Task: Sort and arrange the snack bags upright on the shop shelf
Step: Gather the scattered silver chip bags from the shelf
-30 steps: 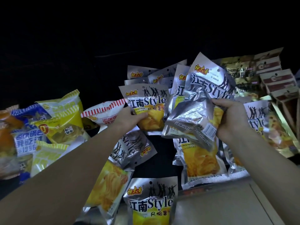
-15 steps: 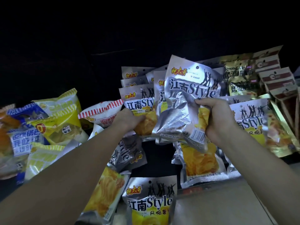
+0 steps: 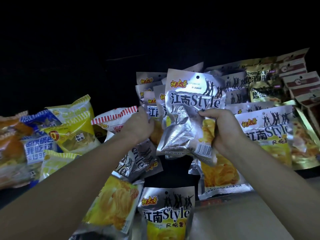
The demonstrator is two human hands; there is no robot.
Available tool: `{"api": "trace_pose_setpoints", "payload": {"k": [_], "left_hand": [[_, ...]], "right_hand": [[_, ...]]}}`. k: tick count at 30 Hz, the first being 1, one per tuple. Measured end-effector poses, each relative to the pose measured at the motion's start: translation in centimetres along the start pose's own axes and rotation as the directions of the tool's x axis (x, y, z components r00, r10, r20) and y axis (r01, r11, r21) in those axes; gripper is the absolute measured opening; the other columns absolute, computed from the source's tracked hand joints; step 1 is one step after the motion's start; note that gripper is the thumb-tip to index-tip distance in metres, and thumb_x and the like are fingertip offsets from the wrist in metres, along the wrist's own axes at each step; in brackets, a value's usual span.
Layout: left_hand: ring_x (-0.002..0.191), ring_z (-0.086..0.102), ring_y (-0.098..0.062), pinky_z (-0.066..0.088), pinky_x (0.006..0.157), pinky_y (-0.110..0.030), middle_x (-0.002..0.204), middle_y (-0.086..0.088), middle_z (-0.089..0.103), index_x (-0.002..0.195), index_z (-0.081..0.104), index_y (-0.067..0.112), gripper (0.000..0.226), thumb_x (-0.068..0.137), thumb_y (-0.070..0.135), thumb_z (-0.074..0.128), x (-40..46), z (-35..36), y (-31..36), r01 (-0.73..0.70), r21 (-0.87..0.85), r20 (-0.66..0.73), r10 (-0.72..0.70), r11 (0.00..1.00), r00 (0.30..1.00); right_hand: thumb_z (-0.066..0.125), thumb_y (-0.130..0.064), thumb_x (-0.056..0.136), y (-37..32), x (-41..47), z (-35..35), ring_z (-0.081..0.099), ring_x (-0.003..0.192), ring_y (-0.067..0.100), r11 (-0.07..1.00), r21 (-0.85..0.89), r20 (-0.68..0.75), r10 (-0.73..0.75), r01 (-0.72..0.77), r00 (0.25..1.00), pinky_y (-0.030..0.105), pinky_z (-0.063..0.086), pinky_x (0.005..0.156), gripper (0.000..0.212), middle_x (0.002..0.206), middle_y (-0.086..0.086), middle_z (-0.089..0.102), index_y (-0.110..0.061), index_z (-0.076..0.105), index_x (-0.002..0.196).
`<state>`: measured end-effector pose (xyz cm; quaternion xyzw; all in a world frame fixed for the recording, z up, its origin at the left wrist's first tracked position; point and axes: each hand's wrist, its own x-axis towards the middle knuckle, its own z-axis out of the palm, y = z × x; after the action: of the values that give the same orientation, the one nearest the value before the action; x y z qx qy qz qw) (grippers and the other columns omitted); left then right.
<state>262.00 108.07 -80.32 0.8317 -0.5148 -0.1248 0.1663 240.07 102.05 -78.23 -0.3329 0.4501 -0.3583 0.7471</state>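
Note:
My right hand (image 3: 223,130) grips a silver "Style" chip bag (image 3: 190,110), crumpled in the middle, and holds it upright in front of a row of like silver bags (image 3: 150,94) standing at the shelf's back. My left hand (image 3: 138,125) holds the left side of that row, fingers curled around a bag's edge. More silver and yellow chip bags lie flat below: one (image 3: 166,213) at the front edge, one (image 3: 220,174) under my right wrist, one (image 3: 136,161) under my left forearm. Another leans upright at the right (image 3: 266,134).
Yellow, blue and orange snack bags (image 3: 69,132) are heaped at the left, with a red-striped white bag (image 3: 114,118) beside my left hand. Gold and brown packets (image 3: 294,78) stand at the far right. A pale counter surface (image 3: 242,219) lies at the front right. The shelf's back is dark.
My right hand has carried the silver bag leftward and turned it upright, against the standing row. My left hand has shifted up to the left edge of that row.

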Motion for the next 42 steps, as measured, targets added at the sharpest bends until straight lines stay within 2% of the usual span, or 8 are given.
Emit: {"api": "trace_pose_setpoints", "payload": {"k": [4, 9, 12, 17, 25, 29, 36, 42], "left_hand": [[0.059, 0.055, -0.026, 0.037, 0.049, -0.033, 0.082, -0.014, 0.064, 0.108, 0.054, 0.005, 0.019, 0.106, 0.02, 0.043, -1.0, -1.6, -0.5, -0.175, 0.062, -0.092, 0.18, 0.983, 0.979], [0.093, 0.073, -0.025, 0.057, 0.094, -0.05, 0.097, -0.011, 0.073, 0.105, 0.063, 0.013, 0.014, 0.1, 0.012, 0.049, -2.6, -2.7, -1.0, 0.087, -0.608, 0.182, 0.032, 0.79, 0.983], [0.085, 0.071, -0.02, 0.059, 0.085, -0.044, 0.091, -0.005, 0.072, 0.11, 0.06, 0.015, 0.014, 0.096, 0.016, 0.064, -3.2, -2.2, -2.4, 0.046, -0.464, 0.188, 0.047, 0.884, 0.981], [0.087, 0.062, -0.02, 0.054, 0.078, -0.036, 0.101, 0.0, 0.062, 0.128, 0.056, 0.016, 0.028, 0.1, 0.017, 0.059, -2.5, -2.0, -3.9, -0.107, -0.175, -0.035, 0.102, 0.979, 0.994], [0.123, 0.045, -0.039, 0.044, 0.097, -0.049, 0.137, -0.019, 0.04, 0.144, 0.035, 0.015, 0.061, 0.092, 0.03, 0.065, -0.8, -2.7, -6.4, -0.012, 0.424, -0.296, 0.152, 0.905, 0.943], [0.138, 0.032, -0.039, 0.035, 0.111, -0.052, 0.154, -0.02, 0.026, 0.155, 0.02, 0.017, 0.072, 0.097, 0.041, 0.054, 0.1, -2.4, -7.8, -0.001, 0.495, -0.224, 0.129, 0.869, 0.966], [0.133, 0.036, -0.038, 0.04, 0.105, -0.053, 0.149, -0.016, 0.032, 0.151, 0.023, 0.016, 0.071, 0.094, 0.043, 0.055, 0.0, -2.5, -7.6, -0.028, 0.585, -0.191, 0.171, 0.811, 0.966], [0.123, 0.042, -0.04, 0.042, 0.101, -0.051, 0.139, -0.022, 0.038, 0.145, 0.031, 0.011, 0.067, 0.088, 0.035, 0.059, -1.3, -2.8, -6.8, -0.09, 0.593, -0.219, 0.268, 0.8, 0.938]], "right_hand": [[0.068, -0.008, 0.079, 0.8, -0.3, 0.9, 0.044, 0.074, 0.028, 0.998, -0.055, -0.022, 0.024, -0.025, 0.999, 0.034, 0.038, 0.066, 0.015, 0.079, 0.011, 0.057, -0.009, 0.068, 0.064], [0.072, -0.008, 0.076, 1.7, -1.0, 1.9, 0.048, 0.056, 0.027, 0.991, -0.131, -0.019, -0.001, -0.001, 1.0, 0.036, 0.042, 0.059, 0.015, 0.062, 0.01, 0.055, -0.001, 0.069, 0.089], [0.073, -0.009, 0.076, 2.3, -0.9, 2.0, 0.043, 0.039, 0.021, 0.969, -0.245, -0.035, -0.048, 0.038, 0.998, 0.027, 0.04, 0.044, 0.039, 0.061, 0.012, 0.053, 0.008, 0.061, 0.11], [0.073, -0.009, 0.086, 3.2, -1.0, 2.1, 0.057, 0.057, 0.027, 0.873, -0.468, -0.051, -0.181, 0.136, 0.982, 0.026, 0.048, 0.049, 0.015, 0.066, 0.009, 0.055, -0.006, 0.059, 0.082], [0.063, 0.002, 0.088, 3.8, 0.2, 2.7, 0.045, 0.041, 0.021, 0.988, -0.157, -0.04, 0.002, -0.008, 0.999, 0.027, 0.036, 0.041, 0.009, 0.049, 0.007, 0.048, 0.007, 0.06, 0.094], [0.062, 0.002, 0.09, 4.5, 0.7, 3.0, 0.042, 0.035, 0.02, 0.984, -0.177, -0.051, -0.009, -0.001, 0.999, 0.024, 0.036, 0.035, 0.02, 0.05, 0.008, 0.043, 0.002, 0.058, 0.07], [0.064, -0.002, 0.09, 5.1, 1.3, 2.9, 0.046, 0.035, 0.02, 0.968, -0.25, -0.076, 0.001, -0.02, 0.997, 0.022, 0.039, 0.035, 0.011, 0.05, 0.007, 0.051, 0.008, 0.064, 0.094], [0.071, -0.013, 0.088, 4.9, 0.1, 3.1, 0.058, 0.063, 0.025, 0.862, -0.467, -0.038, -0.24, 0.195, 0.97, 0.031, 0.052, 0.053, 0.018, 0.084, 0.014, 0.059, -0.004, 0.059, 0.097]]}}
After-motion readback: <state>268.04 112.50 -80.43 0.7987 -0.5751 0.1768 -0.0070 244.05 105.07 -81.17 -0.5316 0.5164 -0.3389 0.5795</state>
